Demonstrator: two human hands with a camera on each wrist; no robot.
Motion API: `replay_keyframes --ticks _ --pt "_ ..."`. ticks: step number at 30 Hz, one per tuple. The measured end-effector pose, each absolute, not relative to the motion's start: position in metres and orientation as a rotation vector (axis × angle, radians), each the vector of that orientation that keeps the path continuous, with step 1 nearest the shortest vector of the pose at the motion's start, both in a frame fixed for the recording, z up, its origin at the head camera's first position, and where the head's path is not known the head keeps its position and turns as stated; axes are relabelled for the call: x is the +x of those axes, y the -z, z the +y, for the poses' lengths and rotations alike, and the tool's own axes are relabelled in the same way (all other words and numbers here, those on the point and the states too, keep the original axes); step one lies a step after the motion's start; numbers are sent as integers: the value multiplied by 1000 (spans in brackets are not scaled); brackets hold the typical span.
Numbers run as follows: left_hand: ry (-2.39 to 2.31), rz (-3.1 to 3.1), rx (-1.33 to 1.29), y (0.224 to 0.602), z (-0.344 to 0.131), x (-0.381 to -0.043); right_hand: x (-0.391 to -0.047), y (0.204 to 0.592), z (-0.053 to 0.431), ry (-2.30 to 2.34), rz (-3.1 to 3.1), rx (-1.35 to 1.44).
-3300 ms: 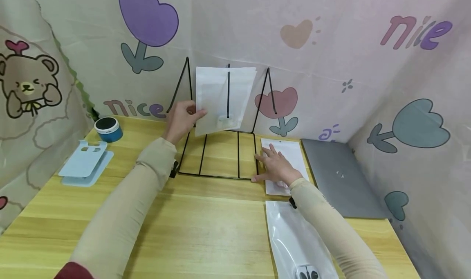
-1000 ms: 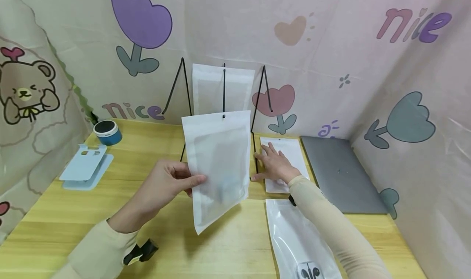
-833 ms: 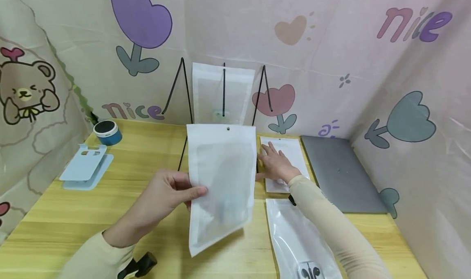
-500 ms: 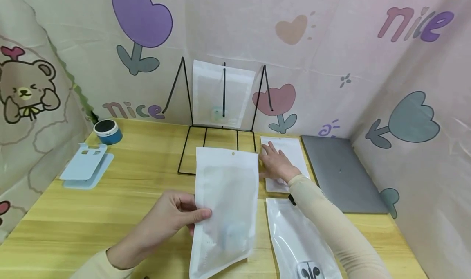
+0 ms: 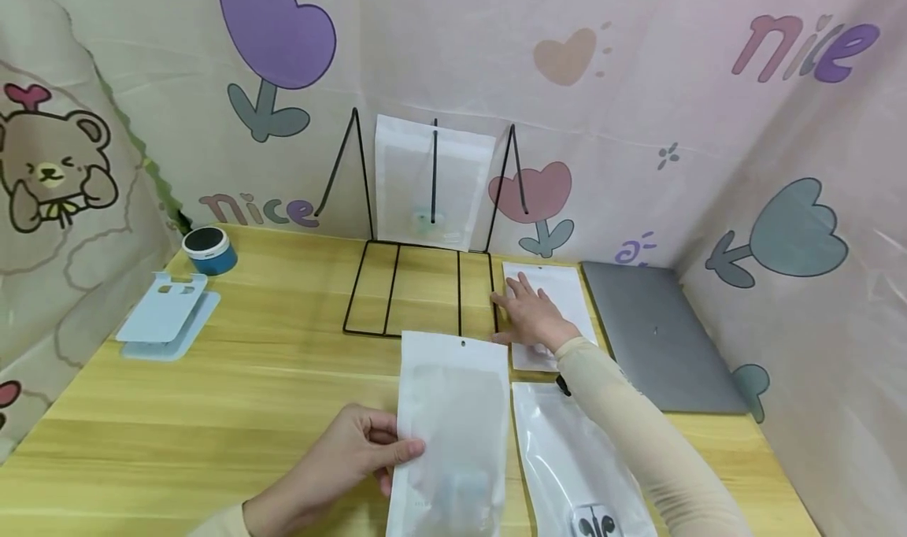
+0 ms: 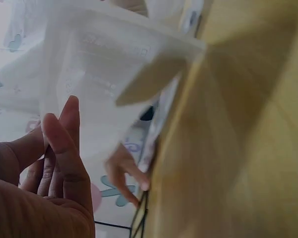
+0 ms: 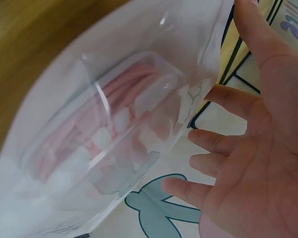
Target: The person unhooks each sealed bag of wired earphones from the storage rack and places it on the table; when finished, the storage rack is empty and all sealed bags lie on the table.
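The two hands are well apart. The left hand (image 5: 364,450) pinches the held pouch (image 5: 453,435) at its left edge, with the thumb on the front face; probably this side grip is chosen so the punched hole at the top is not covered. This pouch is in front of the rack (image 5: 459,293), and its lower end is cut off from the head view. The right hand (image 5: 534,316) has its fingers spread over the flat pouch (image 5: 561,289) and at the right bar of the rack, perhaps to steady it; I cannot tell if it presses. The hung pouch (image 5: 402,183) is on the rack's middle hook, which supports it. The earphone pouch (image 5: 563,435) lies on the surface (image 5: 283,395), nearer to the person.
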State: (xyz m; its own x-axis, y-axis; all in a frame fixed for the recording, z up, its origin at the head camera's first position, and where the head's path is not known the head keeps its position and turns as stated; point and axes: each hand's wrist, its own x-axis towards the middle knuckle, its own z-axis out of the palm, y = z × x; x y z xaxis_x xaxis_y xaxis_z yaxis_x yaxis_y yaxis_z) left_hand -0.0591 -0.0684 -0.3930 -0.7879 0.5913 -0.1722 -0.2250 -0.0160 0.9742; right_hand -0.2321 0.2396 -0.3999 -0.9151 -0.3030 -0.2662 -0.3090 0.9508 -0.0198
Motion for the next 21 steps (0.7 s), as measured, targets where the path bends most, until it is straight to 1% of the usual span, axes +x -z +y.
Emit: replay_keyframes --ticks 13,21 --pt "-1782 1834 255 420 -76 -61 -236 399 240 -13 2833 -452" --pt "-1722 1834 235 435 -77 -64 -234 403 241 -3 2823 -442"
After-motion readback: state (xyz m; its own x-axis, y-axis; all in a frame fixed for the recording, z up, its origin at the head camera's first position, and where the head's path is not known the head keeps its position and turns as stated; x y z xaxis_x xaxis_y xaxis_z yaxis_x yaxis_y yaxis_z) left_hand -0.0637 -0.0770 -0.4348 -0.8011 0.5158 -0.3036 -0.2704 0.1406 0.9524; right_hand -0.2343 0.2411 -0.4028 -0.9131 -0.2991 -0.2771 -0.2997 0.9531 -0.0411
